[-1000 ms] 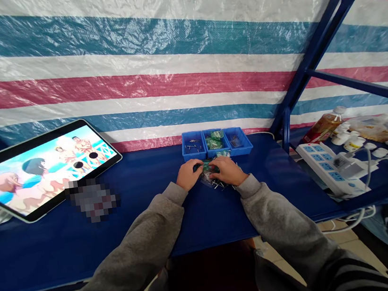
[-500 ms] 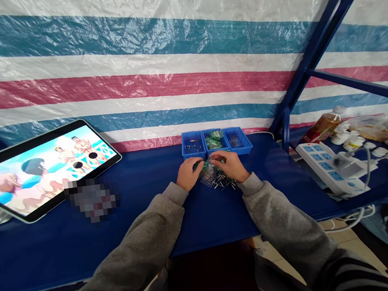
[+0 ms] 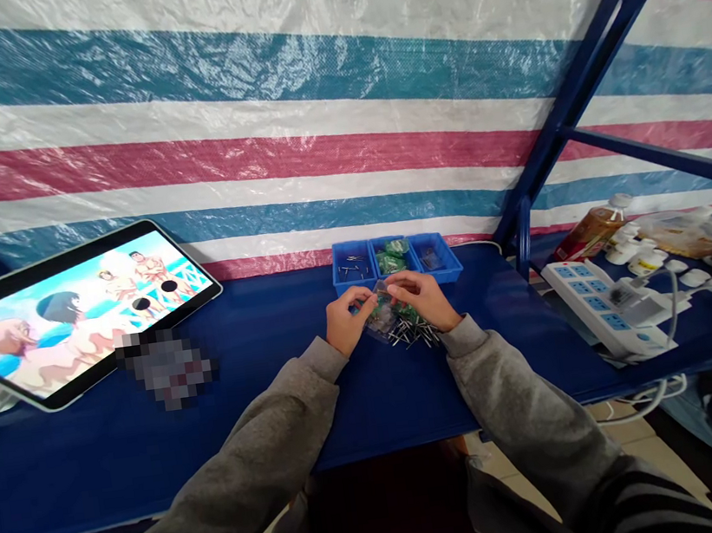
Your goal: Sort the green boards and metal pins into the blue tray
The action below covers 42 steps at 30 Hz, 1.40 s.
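left hand (image 3: 348,320): fingertips pinched on a clear bag (image 3: 381,288)
right hand (image 3: 427,299): pinching it too
bag: between both hands, near the pins (image 3: 413,332)
pins: heaped on the counter (image 3: 250,411)
trays (image 3: 442,276): three, blue, just beyond the hands

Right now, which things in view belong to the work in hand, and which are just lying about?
Seemingly in use:
clear plastic between left hand and right hand
metal pins below it
blue bins of small parts

Seemingly just lying about:
lit screen
power strip
drink bottle
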Tool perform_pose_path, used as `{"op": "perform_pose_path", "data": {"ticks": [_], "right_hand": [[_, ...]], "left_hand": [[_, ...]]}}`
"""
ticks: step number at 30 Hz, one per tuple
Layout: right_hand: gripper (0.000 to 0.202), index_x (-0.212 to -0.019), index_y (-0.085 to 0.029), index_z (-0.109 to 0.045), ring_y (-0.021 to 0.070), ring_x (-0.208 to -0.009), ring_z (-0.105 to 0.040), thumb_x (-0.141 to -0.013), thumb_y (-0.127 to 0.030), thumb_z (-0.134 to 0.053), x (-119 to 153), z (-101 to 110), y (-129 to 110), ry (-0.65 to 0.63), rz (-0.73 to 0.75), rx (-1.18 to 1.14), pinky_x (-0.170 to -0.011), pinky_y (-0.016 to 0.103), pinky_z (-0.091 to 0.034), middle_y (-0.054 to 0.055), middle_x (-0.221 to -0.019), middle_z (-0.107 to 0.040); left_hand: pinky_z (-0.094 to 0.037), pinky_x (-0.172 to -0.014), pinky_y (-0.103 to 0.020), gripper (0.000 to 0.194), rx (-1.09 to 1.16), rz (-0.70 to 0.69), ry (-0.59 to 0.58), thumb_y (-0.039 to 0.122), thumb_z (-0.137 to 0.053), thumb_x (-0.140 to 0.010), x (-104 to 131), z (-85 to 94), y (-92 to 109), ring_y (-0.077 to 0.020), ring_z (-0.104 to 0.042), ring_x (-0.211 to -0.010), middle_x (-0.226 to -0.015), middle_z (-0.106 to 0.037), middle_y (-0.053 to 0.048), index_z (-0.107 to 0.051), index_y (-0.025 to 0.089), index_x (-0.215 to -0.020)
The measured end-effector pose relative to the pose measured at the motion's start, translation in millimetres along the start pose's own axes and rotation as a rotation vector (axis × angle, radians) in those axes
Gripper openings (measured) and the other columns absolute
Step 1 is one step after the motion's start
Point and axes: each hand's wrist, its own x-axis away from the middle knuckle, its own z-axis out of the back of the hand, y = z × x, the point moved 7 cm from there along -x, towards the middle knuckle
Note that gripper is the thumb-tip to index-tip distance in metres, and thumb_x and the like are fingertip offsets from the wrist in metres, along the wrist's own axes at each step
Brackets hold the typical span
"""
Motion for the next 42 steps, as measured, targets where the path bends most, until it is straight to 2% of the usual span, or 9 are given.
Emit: {"op": "perform_pose_path", "data": {"ticks": [3, 7, 10, 14, 19, 25, 29, 35, 42], "right_hand": [[0.033, -0.087, -0.017, -0.066, 0.0179, -0.069, -0.065, -0.077, -0.048, -0.069, 0.9, 0.6, -2.1, 0.012, 0.058, 0.073, -0.061, 0.029, -0.051, 0.006, -0.083, -0.070], [0.028, -0.075, -0.018, -0.064, 0.0152, -0.058, -0.059, -0.083, -0.044, -0.062, 0.8, 1.2, -3.2, 0.021, 0.120, 0.219, -0.058, 0.029, -0.048, 0.004, -0.068, -0.066], [0.024, -0.076, -0.018, -0.065, 0.0156, -0.059, -0.059, -0.084, -0.041, -0.060, 1.3, -1.7, -5.4, -0.018, 0.141, 0.259, -0.058, 0.028, -0.047, 0.003, -0.068, -0.066], [0.021, -0.079, -0.018, -0.066, 0.0160, -0.061, -0.060, -0.083, -0.038, -0.062, 2.6, -3.5, -7.4, -0.038, 0.137, 0.279, -0.057, 0.027, -0.046, 0.003, -0.070, -0.067], [0.028, -0.074, -0.017, -0.066, 0.0146, -0.056, -0.056, -0.084, -0.043, -0.060, 2.9, -7.8, -5.1, -0.097, 0.125, 0.289, -0.054, 0.026, -0.044, 0.002, -0.065, -0.063], [0.031, -0.075, -0.018, -0.064, 0.0135, -0.052, -0.053, -0.084, -0.047, -0.060, 3.7, -12.8, -4.3, -0.156, 0.110, 0.266, -0.052, 0.026, -0.042, 0.000, -0.060, -0.060], [0.032, -0.075, -0.019, -0.062, 0.0135, -0.052, -0.053, -0.085, -0.048, -0.058, 4.2, -14.3, -3.3, -0.170, 0.100, 0.252, -0.051, 0.026, -0.042, 0.000, -0.058, -0.058], [0.030, -0.075, -0.018, -0.062, 0.0133, -0.054, -0.053, -0.086, -0.046, -0.058, 3.2, -12.0, -5.4, -0.143, 0.135, 0.308, -0.053, 0.025, -0.042, 0.001, -0.064, -0.061], [0.026, -0.071, -0.018, -0.059, 0.0140, -0.056, -0.052, -0.089, -0.036, -0.055, 3.2, -15.9, -7.3, -0.193, 0.181, 0.496, -0.056, 0.025, -0.038, 0.000, -0.061, -0.059]], "left_hand": [[-0.051, -0.067, -0.027, 0.022, 0.102, 0.087, -0.014, 0.038, -0.063, -0.081, -1.3, -1.0, -6.0, -0.0174, -0.065, -0.072, -0.073, -0.068, -0.003, -0.063, 0.016, -0.078], [-0.053, -0.072, -0.029, 0.028, 0.120, 0.119, -0.088, 0.044, -0.064, -0.080, -1.1, -7.4, -10.4, -0.0196, -0.066, -0.081, -0.084, -0.070, -0.005, -0.066, 0.016, -0.085], [-0.053, -0.070, -0.029, 0.031, 0.097, 0.109, -0.118, 0.046, -0.063, -0.081, -0.4, -9.9, -11.7, -0.0200, -0.066, -0.079, -0.082, -0.071, -0.005, -0.068, 0.016, -0.085], [-0.052, -0.065, -0.028, 0.033, 0.050, 0.089, -0.096, 0.047, -0.063, -0.081, -1.1, -6.6, -10.5, -0.0179, -0.065, -0.067, -0.070, -0.070, -0.004, -0.068, 0.016, -0.073], [-0.050, -0.063, -0.027, 0.038, 0.005, 0.049, -0.094, 0.049, -0.061, -0.082, -2.0, -4.0, -3.8, -0.0160, -0.062, -0.060, -0.063, -0.068, -0.003, -0.064, 0.016, -0.063], [-0.046, -0.059, -0.025, 0.039, -0.120, -0.001, -0.090, 0.047, -0.056, -0.086, -2.3, -2.6, 0.0, -0.0136, -0.058, -0.056, -0.060, -0.065, -0.001, -0.062, 0.017, -0.062], [-0.046, -0.061, -0.024, 0.037, -0.173, -0.041, -0.098, 0.045, -0.052, -0.088, -1.5, -4.2, 1.9, -0.0138, -0.057, -0.061, -0.064, -0.064, -0.001, -0.063, 0.017, -0.066], [-0.048, -0.062, -0.024, 0.033, -0.019, 0.034, -0.125, 0.047, -0.055, -0.085, -0.8, -7.8, -1.9, -0.0165, -0.061, -0.072, -0.076, -0.066, -0.003, -0.065, 0.016, -0.078], [-0.047, -0.058, -0.024, 0.031, 0.117, 0.123, -0.142, 0.046, -0.063, -0.079, -3.3, -9.7, -10.0, -0.0156, -0.058, -0.067, -0.071, -0.063, -0.003, -0.063, 0.016, -0.073]]}}
